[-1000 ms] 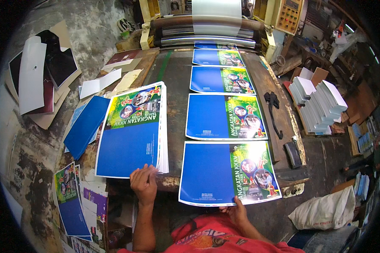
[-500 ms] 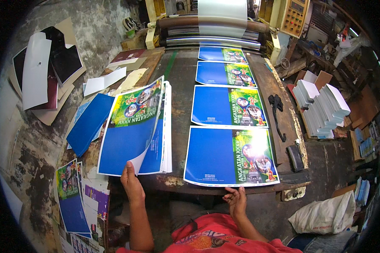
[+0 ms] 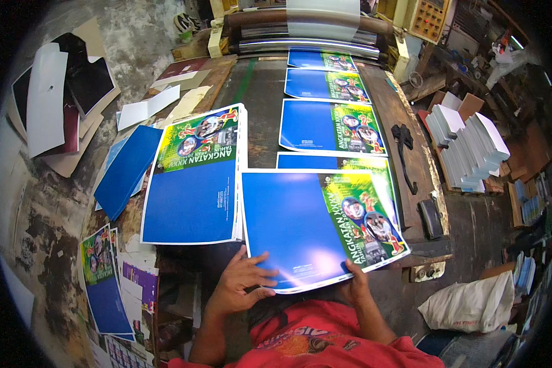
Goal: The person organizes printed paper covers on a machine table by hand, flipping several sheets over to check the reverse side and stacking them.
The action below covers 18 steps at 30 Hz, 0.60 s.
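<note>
one table, dark and worn, stretching away from the person where i stand watching. one roller machine across its far end, with one whitish sheet hanging over the rollers. two stacks of white paper to the right, apart from the table.

one pile of printed sheets on the table's left side, blue and green face up; layers too thin to count. one held sheet, same print: located over the table's near end, slanted, covering much of the nearest sheet behind it. its lower edge passes beyond the table's front; its left edge is just beside the pile. four row sheets counted behind it, in one line back to the rollers.

one pale sack, low on the right. one blue sheet, left of the pile.

hands, two. right hand: grasping the held sheet's lower edge, thumb on the printed face, fingers hidden beneath. left hand: unclenched, fingers spread and slightly blurred at the lower left corner; cannot tell whether it grips.

one black pouch and one black strap, both near the table's right edge.
</note>
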Tool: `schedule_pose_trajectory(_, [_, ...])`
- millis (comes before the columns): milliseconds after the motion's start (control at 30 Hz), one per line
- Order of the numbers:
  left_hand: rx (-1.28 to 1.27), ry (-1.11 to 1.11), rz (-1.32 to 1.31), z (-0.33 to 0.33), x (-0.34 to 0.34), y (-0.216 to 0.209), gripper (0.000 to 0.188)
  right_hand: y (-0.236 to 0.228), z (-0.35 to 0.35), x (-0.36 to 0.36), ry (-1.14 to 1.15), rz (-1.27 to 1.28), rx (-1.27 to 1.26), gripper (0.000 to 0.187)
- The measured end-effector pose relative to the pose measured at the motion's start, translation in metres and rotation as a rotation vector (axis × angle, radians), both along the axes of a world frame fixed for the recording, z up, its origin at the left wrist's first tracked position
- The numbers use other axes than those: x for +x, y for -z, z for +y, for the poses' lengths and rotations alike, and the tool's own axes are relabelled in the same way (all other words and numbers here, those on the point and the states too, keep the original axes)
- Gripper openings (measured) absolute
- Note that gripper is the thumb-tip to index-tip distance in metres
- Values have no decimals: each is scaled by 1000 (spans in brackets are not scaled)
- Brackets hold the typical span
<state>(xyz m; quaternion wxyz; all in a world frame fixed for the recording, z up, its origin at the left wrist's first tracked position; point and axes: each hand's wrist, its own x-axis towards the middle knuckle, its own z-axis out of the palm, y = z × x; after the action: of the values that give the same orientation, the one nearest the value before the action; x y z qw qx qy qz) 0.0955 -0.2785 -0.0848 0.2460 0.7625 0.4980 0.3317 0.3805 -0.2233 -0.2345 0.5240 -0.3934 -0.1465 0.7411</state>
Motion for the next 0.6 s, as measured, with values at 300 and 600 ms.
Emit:
schedule_pose_trajectory(300, [292, -589, 326, 35, -40, 31, 65, 30, -68, 30, -300, -85, -131, 32])
schedule_pose_trajectory(600, [256, -630, 304, 37, -47, 35, 58, 16, -100, 30, -367, -70, -121, 36])
